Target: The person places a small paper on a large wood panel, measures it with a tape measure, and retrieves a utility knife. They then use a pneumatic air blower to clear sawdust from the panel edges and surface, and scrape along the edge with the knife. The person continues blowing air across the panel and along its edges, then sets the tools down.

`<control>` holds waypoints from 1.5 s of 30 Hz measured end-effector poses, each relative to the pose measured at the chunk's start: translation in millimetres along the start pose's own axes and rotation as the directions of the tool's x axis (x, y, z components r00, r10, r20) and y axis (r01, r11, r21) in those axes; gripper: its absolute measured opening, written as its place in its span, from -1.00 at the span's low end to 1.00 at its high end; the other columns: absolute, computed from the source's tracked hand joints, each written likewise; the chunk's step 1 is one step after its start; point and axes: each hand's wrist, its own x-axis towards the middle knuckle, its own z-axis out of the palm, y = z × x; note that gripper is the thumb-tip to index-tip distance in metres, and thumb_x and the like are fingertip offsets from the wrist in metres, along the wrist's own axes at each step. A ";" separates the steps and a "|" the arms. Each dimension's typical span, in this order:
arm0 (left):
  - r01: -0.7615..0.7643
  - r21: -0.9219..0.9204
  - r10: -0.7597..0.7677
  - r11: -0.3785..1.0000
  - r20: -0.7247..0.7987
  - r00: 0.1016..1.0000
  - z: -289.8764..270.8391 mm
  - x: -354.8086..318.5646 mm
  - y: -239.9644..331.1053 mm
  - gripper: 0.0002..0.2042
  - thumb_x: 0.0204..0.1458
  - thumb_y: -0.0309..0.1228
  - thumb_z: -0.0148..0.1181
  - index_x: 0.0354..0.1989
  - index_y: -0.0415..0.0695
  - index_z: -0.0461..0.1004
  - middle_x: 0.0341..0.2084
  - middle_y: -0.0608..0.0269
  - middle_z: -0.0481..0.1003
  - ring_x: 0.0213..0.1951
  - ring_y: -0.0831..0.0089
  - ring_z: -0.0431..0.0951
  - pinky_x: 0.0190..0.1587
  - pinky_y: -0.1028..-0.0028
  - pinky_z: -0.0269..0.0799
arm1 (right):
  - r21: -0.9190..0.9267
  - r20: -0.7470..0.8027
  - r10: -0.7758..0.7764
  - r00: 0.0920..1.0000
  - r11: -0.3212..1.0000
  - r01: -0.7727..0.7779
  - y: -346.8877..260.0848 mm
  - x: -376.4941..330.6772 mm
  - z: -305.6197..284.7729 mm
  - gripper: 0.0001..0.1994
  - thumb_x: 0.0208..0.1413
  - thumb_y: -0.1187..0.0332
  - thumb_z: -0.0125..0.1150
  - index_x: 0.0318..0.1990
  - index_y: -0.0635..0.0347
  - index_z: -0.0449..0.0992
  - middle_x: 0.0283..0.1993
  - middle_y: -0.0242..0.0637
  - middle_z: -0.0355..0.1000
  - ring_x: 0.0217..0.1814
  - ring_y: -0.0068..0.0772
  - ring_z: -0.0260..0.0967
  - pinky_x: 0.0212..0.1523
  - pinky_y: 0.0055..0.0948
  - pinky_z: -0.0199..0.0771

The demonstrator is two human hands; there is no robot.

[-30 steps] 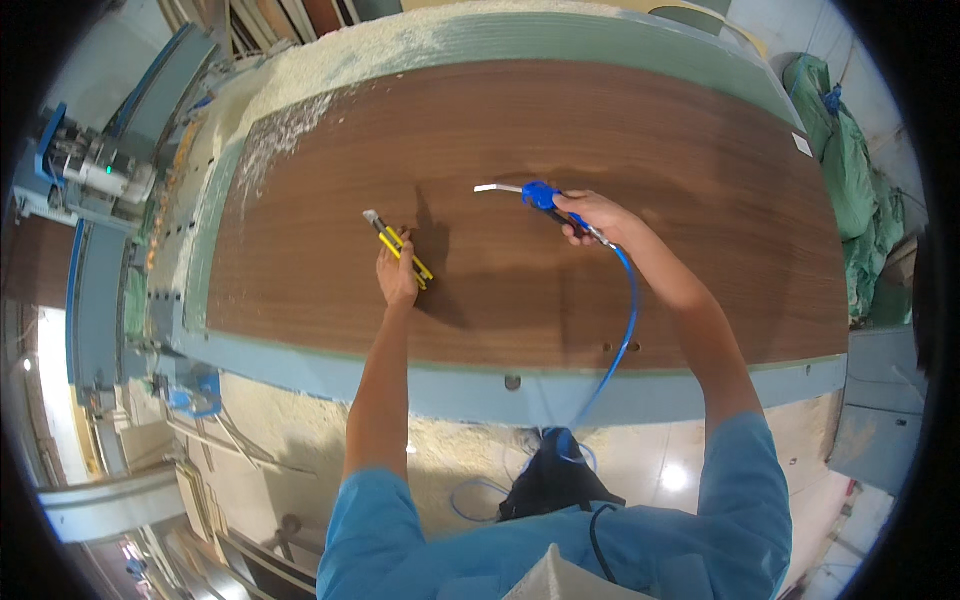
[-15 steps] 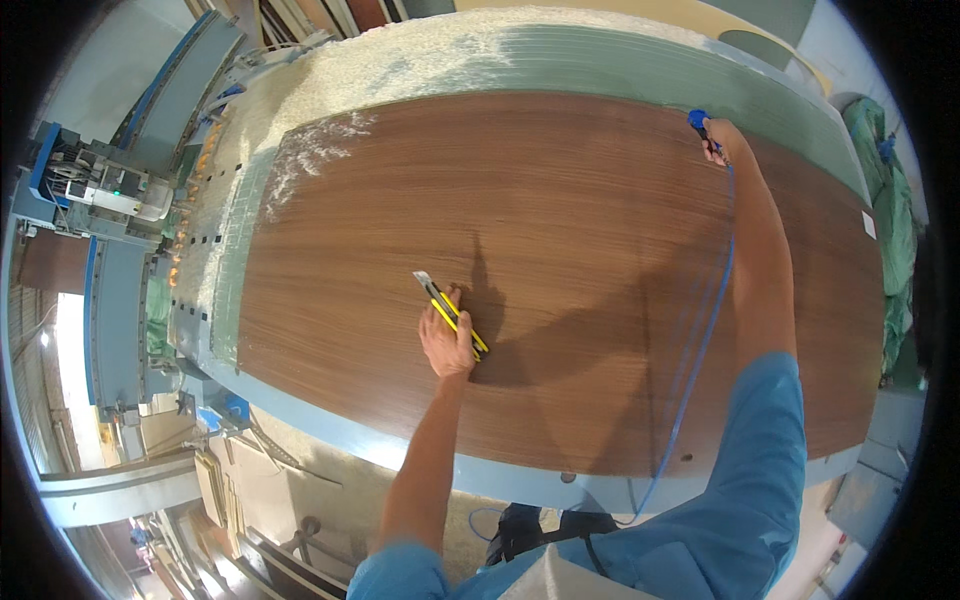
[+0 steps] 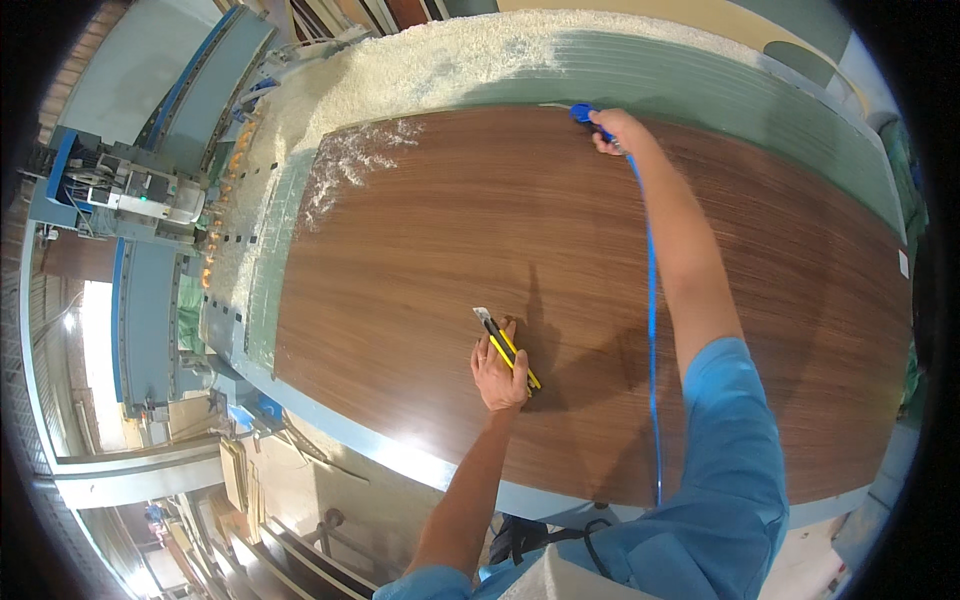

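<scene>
the left hand [image 3: 500,372] is resting on the big brown wood panel [image 3: 420,250], near its front edge, with the fingers closing around a yellow and black utility knife [image 3: 506,348]. the knife is lying flat against the panel, its blade end pointing up and to the left, away from the person.

the right hand [image 3: 618,130] is reaching far across to the back edge of the panel, arm stretched out straight. its fingers are wrapping around a blue air nozzle [image 3: 586,114], whose thin metal tip is pointing left along the panel's edge. a blue hose [image 3: 652,330] is running from the nozzle back along the forearm, over the panel, and down past the front edge toward the person's body.

the panel is lying on a pale green counter [image 3: 700,80] that is showing as a ribbed strip behind it and a narrow band along the left and front. sawdust [image 3: 430,65] is piling thick on the counter behind the panel's back left corner, and a thin scatter of it is sitting on that corner of the panel itself. a blue and grey machine [image 3: 120,190] is standing to the left, well apart from both hands. the person is wearing a blue short-sleeved shirt [image 3: 735,470].
</scene>
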 end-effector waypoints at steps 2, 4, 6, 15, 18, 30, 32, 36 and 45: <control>-0.019 -0.001 0.019 1.000 0.001 1.000 0.1 0.5 0.5 -0.46 0.19 -0.07 -0.06 0.30 -0.04 0.37 0.24 0.17 0.39 0.32 0.08 0.24 0.40 0.06 -0.02 | 0.230 -0.038 0.049 0.998 0.972 -0.039 9.1 14.6 33.3 -0.83 0.27 0.29 0.14 -0.27 0.12 0.29 -0.50 -0.30 0.22 -0.63 -0.45 0.25 -0.76 -0.42 0.19; -0.016 -0.023 0.016 1.000 0.007 1.000 1.0 0.8 -0.2 -0.47 0.18 -0.10 -0.05 0.29 -0.06 0.37 0.25 0.17 0.39 0.32 0.06 0.23 0.40 0.05 -0.03 | 0.257 -0.124 0.055 0.991 0.966 -0.021 17.8 23.3 53.0 -0.81 0.33 0.25 0.08 -0.20 0.18 0.32 -0.46 -0.24 0.27 -0.58 -0.38 0.28 -0.72 -0.36 0.28; -0.022 -0.025 0.023 0.999 0.006 1.000 1.8 -0.5 -1.5 -0.47 0.18 -0.11 -0.05 0.29 -0.08 0.37 0.25 0.18 0.39 0.32 0.06 0.24 0.40 0.05 -0.03 | 0.433 -0.215 0.070 0.974 0.901 0.031 20.7 30.5 64.7 -0.78 0.37 0.21 0.02 -0.14 0.20 0.31 -0.44 -0.19 0.29 -0.54 -0.33 0.30 -0.68 -0.32 0.34; -0.023 -0.019 0.023 1.000 0.008 1.000 4.5 0.2 -5.8 -0.47 0.19 -0.11 -0.05 0.28 -0.10 0.39 0.26 0.20 0.38 0.31 0.06 0.25 0.39 0.04 -0.01 | 0.571 -0.450 0.013 0.893 0.773 0.276 25.4 31.9 53.9 -0.69 0.41 0.12 -0.05 -0.09 0.24 0.28 -0.49 -0.14 0.30 -0.58 -0.29 0.27 -0.64 -0.26 0.39; -0.037 -0.022 0.037 0.999 -0.009 0.999 5.5 -0.1 -6.8 -0.47 0.18 -0.12 -0.05 0.28 -0.10 0.39 0.25 0.20 0.39 0.31 0.06 0.26 0.39 0.04 -0.01 | 0.502 -0.297 -0.004 0.955 0.850 0.160 20.5 27.4 55.3 -0.70 0.40 0.14 -0.02 -0.16 0.24 0.30 -0.53 -0.18 0.28 -0.65 -0.31 0.23 -0.68 -0.29 0.35; -0.028 -0.018 0.028 0.999 -0.014 0.999 9.5 -1.1 -8.0 -0.46 0.20 -0.08 -0.07 0.28 -0.09 0.40 0.25 0.14 0.40 0.31 0.04 0.26 0.39 0.04 -0.02 | 0.844 -0.372 0.215 0.903 0.483 0.233 24.7 10.0 -6.9 -0.77 0.36 0.26 -0.07 -0.04 0.22 0.40 -0.22 -0.09 0.38 -0.25 -0.11 0.35 -0.16 0.08 0.49; -0.036 -0.003 0.036 0.999 -0.024 0.999 9.0 -1.9 -6.2 -0.46 0.20 -0.08 -0.07 0.27 -0.09 0.40 0.24 0.14 0.40 0.31 0.05 0.26 0.40 0.04 -0.02 | 0.879 -0.410 0.221 0.885 0.353 0.320 25.3 5.9 -40.8 -0.75 0.36 0.27 -0.06 -0.01 0.25 0.39 -0.15 -0.06 0.37 -0.18 -0.09 0.37 -0.11 0.07 0.49; -0.042 -0.033 0.041 0.999 -0.031 0.999 5.6 -1.4 -2.9 -0.49 0.18 -0.14 -0.05 0.27 -0.10 0.41 0.25 0.15 0.40 0.32 0.05 0.25 0.40 0.04 -0.02 | 0.805 -0.563 0.214 0.798 0.362 0.471 32.5 -16.8 -98.6 -0.71 0.36 0.27 -0.04 0.06 0.31 0.36 0.00 -0.01 0.37 -0.03 -0.07 0.39 -0.02 0.05 0.49; 0.087 -0.169 -0.100 0.982 -0.072 0.992 7.4 -1.7 -13.0 -0.47 0.11 -0.05 0.11 0.14 -0.17 0.47 0.15 -0.08 0.43 0.31 0.03 0.26 0.39 0.12 0.03 | 0.258 -0.014 0.017 1.000 0.966 -0.012 95.5 -170.3 -63.0 -0.69 0.33 0.19 0.16 -0.06 0.29 0.36 -0.44 -0.24 0.36 -0.48 -0.44 0.39 -0.50 -0.45 0.54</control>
